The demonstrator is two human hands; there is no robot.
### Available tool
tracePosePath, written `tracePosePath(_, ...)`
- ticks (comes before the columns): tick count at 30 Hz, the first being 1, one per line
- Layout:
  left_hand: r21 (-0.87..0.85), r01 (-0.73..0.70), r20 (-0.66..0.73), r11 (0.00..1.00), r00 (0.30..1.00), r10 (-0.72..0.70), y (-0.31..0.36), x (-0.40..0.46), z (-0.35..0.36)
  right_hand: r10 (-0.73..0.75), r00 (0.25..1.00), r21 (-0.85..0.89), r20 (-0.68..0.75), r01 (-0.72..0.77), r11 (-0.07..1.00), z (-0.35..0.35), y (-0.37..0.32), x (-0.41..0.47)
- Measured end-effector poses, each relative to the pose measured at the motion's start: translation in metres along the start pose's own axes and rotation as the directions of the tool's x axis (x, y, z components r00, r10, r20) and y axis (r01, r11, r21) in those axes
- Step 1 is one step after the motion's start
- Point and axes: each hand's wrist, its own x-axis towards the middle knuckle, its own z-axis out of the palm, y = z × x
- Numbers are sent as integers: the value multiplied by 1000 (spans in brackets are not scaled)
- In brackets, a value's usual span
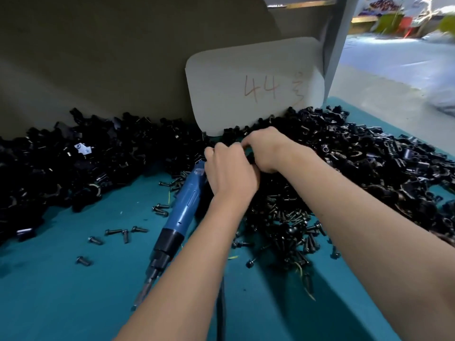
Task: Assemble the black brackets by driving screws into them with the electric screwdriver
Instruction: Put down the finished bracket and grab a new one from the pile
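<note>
Both hands meet over the heap of black brackets at the table's far side — left hand and right hand curled, what each grip holds hidden. The electric screwdriver lies just left of the left wrist, screws just right.

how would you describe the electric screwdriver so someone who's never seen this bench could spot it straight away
Start at the white card marked 44 at the back of the teal table, then drop to the two hands below it. The electric screwdriver lies on the table just beside the left hand, its tip pointing toward the viewer. It is the only bright blue thing among black brackets and screws.
</note>
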Motion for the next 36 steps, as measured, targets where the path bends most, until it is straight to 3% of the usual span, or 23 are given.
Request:
tracePosePath(2,3,77,-21,997,997,-77,-22,11,-10,-19,999,-20,49,20,1000,11,-6,12)
tracePosePath(6,-51,166,-89,985,981,-170,-74,31,-35,-4,1000,-83,-31,1,997,17,-6,21)
tracePosePath(8,-6,172,3,985,985,-172,-99,40,-42,41,997,-85,-61,-46,995,12,-9,25)
tracePosePath(11,50,129,218,990,966,-136,-128,43,-40,99,979,16,-176,-97,995,7,-19,31)
tracePosePath(13,27,87,167,996,982,-90,-141,40,-34,99,972,205,-214,-54,977,6,-28,33)
tracePosePath(17,-103,83,-27,991,996,-86,-155,28,-34,134,958,688,-254,81,721,20,-54,12)
tracePosePath(21,-369,159,-131,916,967,-220,-162,6,-41,137,966,894,-222,145,424,35,-68,-15)
tracePosePath(25,-711,170,-140,682,917,-374,-165,-23,-49,203,963,984,-179,174,45,37,-74,-35)
tracePosePath(27,-824,169,-96,541,899,-428,-166,-35,-52,221,968,985,-122,146,-94,37,-75,-39)
tracePosePath(31,-948,201,99,245,922,-375,-162,-51,-54,115,989,975,-94,115,-191,41,-76,-45)
tracePosePath(36,-949,67,10,307,983,-185,-153,-57,-56,-94,977,966,-192,171,-195,48,-72,-49)
